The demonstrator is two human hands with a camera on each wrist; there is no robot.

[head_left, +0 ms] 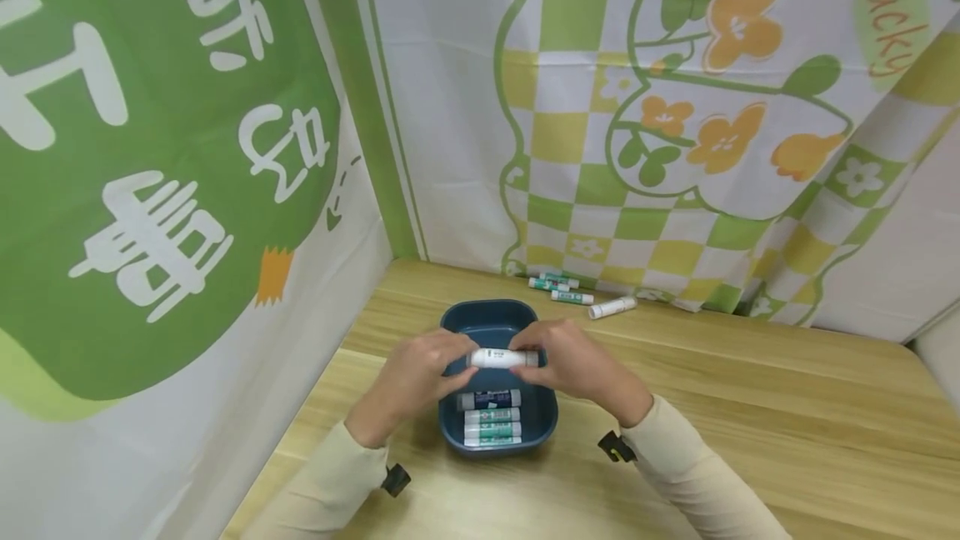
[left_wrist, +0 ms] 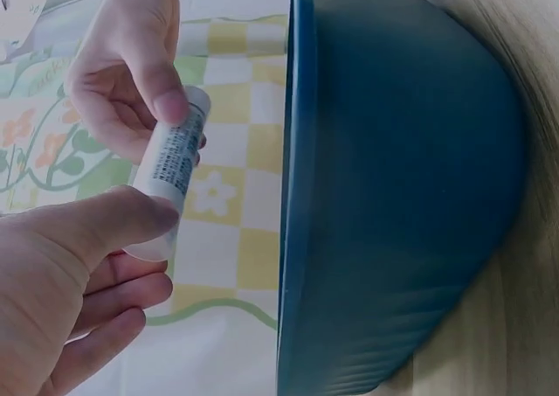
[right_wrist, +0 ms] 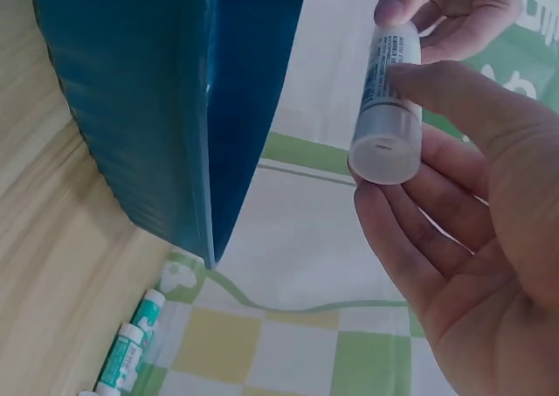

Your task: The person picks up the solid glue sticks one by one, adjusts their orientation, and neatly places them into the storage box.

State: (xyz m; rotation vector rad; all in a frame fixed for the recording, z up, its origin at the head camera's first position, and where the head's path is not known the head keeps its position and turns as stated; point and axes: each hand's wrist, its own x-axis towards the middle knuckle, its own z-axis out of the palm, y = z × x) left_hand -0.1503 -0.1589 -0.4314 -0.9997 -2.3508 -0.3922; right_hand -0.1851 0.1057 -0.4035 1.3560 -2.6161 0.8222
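Over the dark blue tub [head_left: 498, 304], both hands hold a white glue stick [head_left: 493, 357] level by its two ends. My left hand [head_left: 420, 369] pinches its left end between thumb and fingers. At the other end, my right hand [head_left: 573, 359] grips near the translucent cap, thumb on the printed label, as the right wrist view shows. Inside the tub lie a navy glue stick [head_left: 491, 400] and several green-and-white glue sticks [head_left: 492, 417], side by side in the near half.
On the wooden table [head_left: 712, 407], behind the tub, lie several green-and-white glue sticks [head_left: 572, 297] and a larger white one [head_left: 612, 307]. A patterned curtain [head_left: 585, 107] hangs along the back edge, and a green-and-white cloth [head_left: 187, 190] on the left.
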